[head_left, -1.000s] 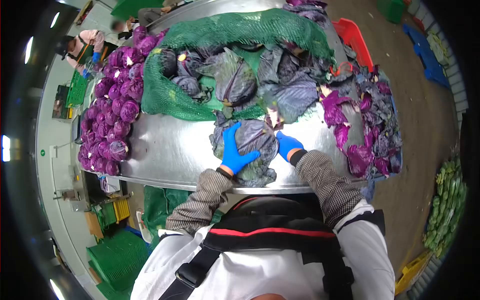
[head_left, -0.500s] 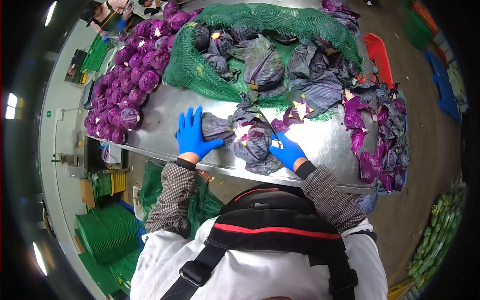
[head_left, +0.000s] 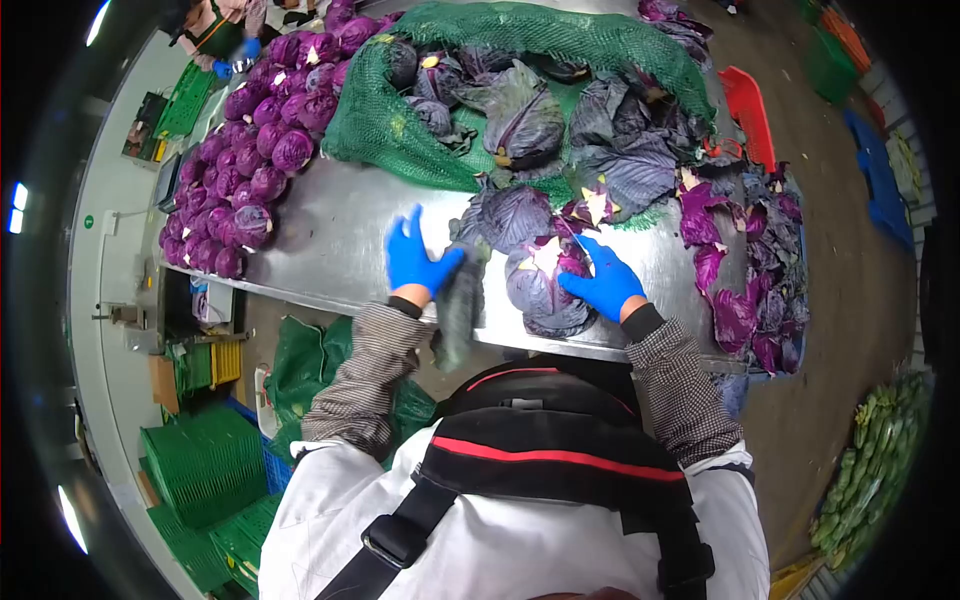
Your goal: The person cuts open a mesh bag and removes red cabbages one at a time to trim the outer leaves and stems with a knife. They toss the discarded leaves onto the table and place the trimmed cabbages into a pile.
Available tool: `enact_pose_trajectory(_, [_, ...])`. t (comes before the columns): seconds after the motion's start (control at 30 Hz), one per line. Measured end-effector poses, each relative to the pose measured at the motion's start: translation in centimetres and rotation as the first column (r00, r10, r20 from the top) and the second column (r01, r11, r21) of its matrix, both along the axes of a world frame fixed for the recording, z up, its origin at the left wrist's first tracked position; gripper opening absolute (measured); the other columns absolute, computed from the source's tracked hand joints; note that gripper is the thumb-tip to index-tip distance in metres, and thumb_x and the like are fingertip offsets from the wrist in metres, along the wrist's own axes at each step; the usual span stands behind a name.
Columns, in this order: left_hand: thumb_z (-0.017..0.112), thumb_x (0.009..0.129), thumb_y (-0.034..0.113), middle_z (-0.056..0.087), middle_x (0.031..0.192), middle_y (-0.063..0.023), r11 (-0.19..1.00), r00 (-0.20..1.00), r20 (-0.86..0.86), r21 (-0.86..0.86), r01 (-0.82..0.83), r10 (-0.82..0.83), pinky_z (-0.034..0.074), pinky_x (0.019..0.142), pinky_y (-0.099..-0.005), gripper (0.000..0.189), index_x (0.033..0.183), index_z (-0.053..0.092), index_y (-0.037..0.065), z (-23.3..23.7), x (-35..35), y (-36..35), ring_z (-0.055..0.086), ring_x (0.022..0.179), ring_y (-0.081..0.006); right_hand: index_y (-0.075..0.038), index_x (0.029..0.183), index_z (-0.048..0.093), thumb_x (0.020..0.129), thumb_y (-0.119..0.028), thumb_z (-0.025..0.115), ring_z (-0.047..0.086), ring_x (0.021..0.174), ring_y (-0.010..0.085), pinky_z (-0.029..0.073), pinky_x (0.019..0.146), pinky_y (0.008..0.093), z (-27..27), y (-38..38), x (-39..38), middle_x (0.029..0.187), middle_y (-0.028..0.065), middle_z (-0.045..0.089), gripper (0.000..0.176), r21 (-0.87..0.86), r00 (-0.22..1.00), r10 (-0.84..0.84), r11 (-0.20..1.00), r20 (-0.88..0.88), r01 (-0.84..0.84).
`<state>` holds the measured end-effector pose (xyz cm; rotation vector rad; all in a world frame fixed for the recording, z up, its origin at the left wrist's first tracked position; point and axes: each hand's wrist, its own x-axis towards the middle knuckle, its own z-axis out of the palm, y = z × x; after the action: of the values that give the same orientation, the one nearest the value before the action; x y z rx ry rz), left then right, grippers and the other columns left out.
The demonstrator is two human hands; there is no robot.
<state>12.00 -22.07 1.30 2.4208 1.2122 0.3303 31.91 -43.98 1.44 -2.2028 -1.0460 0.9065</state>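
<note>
My left hand (head_left: 420, 262), in a blue glove, is open with its fingers apart. Just right of its thumb a loose outer leaf (head_left: 458, 308), blurred by motion, hangs over the table's front edge. My right hand (head_left: 608, 282), also gloved in blue, rests against the right side of a partly stripped red cabbage (head_left: 532, 285) with a pale cut stem. A knife is in this hand, mostly hidden; only a thin sliver shows near the fingertips. Behind the cabbage lie dark outer leaves (head_left: 512, 217) and a trimmed leaf base (head_left: 595, 205).
A green mesh sack (head_left: 400, 150) holding untrimmed cabbages (head_left: 525, 120) lies across the steel table (head_left: 320, 225). Peeled red cabbages (head_left: 255, 150) are piled at left. Leaf scraps (head_left: 735, 315) and a red basket (head_left: 748, 115) are at right. Another person's gloved hand (head_left: 250, 48) shows at top left.
The loose leaf has come away from the cabbage toward the front edge. My left hand has shifted right, and my right hand has moved slightly right and up with the cabbage. The knife is less visible.
</note>
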Motion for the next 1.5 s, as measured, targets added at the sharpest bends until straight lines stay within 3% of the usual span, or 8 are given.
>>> enact_pose_trajectory(0.03, [0.074,0.067,0.040,0.044,0.124,-0.0198,0.952,0.996,-0.032,0.296,0.085,-0.079,0.037,0.095,-0.0354,0.086,0.131,0.033,0.001,1.9,0.4,0.7,0.044,0.115,-0.0294,-0.017,0.134,0.032,0.072,-0.054,0.059,0.049,0.109,0.0362,0.039,0.092,0.0404,0.0,-0.1,0.2,0.124,0.0211,0.043,0.076,0.004,1.000,0.022,1.000,0.008,-0.022])
enact_pose_trajectory(0.1, [0.073,0.063,0.049,0.043,0.124,-0.0233,0.964,0.946,0.275,-0.151,0.218,-0.171,0.036,0.096,-0.0403,0.092,0.131,0.032,0.003,3.9,2.3,-1.8,0.044,0.114,-0.0365,-0.017,0.134,0.032,0.072,-0.053,0.059,0.048,0.110,0.0350,0.039,0.093,0.0400,-0.4,-0.4,-0.1,0.124,0.0206,0.044,0.076,0.029,1.000,-0.008,1.000,0.000,0.008])
enact_pose_trajectory(0.17, [0.071,0.061,0.056,0.037,0.129,-0.0249,0.847,0.962,0.084,-0.457,0.270,-0.261,0.034,0.098,-0.0395,0.101,0.135,0.026,0.004,2.3,4.2,-5.6,0.039,0.120,-0.0365,-0.017,0.134,0.032,0.072,-0.053,0.059,0.048,0.111,0.0339,0.038,0.094,0.0395,-0.5,-0.6,-0.4,0.124,0.0201,0.044,0.076,0.059,0.999,-0.034,0.998,-0.007,0.034])
enact_pose_trajectory(0.37, [0.076,0.056,0.052,0.038,0.121,-0.0252,0.883,0.951,0.148,-0.353,0.308,-0.273,0.039,0.093,-0.0419,0.102,0.132,0.028,0.006,0.3,7.7,-10.5,0.045,0.109,-0.0389,-0.013,0.119,0.048,0.085,-0.040,0.048,0.058,0.094,0.0339,0.046,0.080,0.0405,1.2,-3.0,0.1,0.100,0.0188,0.058,0.043,0.042,0.991,-0.086,0.996,0.107,0.082])
enact_pose_trajectory(0.47, [0.077,0.054,0.051,0.039,0.118,-0.0252,0.888,0.941,0.096,-0.313,0.338,-0.325,0.041,0.091,-0.0421,0.102,0.131,0.029,0.007,0.3,8.7,-10.5,0.046,0.107,-0.0389,-0.011,0.096,0.053,0.089,-0.030,0.041,0.060,0.062,0.0328,0.048,0.055,0.0439,2.9,-4.5,-0.8,0.080,0.0136,0.058,0.023,-0.072,0.860,0.059,0.997,0.507,-0.025])
enact_pose_trajectory(0.87, [0.078,0.052,0.050,0.040,0.116,-0.0256,0.914,0.934,-0.043,-0.224,0.338,-0.356,0.042,0.088,-0.0421,0.103,0.130,0.028,0.005,0.8,10.3,-11.4,0.046,0.106,-0.0400,-0.010,0.097,0.052,0.086,-0.030,0.044,0.061,0.076,0.0342,0.048,0.066,0.0443,-0.9,-4.1,2.0,0.089,0.0175,0.061,0.024,-0.189,0.941,-0.066,0.973,0.333,0.135])
enact_pose_trajectory(1.0, [0.079,0.052,0.046,0.038,0.117,-0.0262,0.882,0.915,0.069,-0.246,0.402,-0.397,0.041,0.090,-0.0429,0.101,0.131,0.029,0.007,-0.4,9.5,-10.6,0.044,0.107,-0.0407,-0.010,0.102,0.052,0.083,-0.033,0.048,0.060,0.080,0.0349,0.047,0.070,0.0437,1.0,-2.6,0.2,0.091,0.0159,0.062,0.030,0.030,0.928,-0.176,0.984,0.328,0.176])
enact_pose_trajectory(1.5, [0.078,0.059,0.035,0.037,0.122,-0.0207,0.733,0.767,0.331,-0.249,0.633,-0.550,0.034,0.097,-0.0414,0.090,0.131,0.031,0.008,-1.7,7.6,-8.1,0.038,0.115,-0.0365,-0.009,0.103,0.056,0.078,-0.027,0.052,0.057,0.088,0.0387,0.046,0.076,0.0443,-6.0,0.4,6.1,0.097,0.0214,0.060,0.032,0.058,0.906,-0.321,0.946,0.277,0.318])
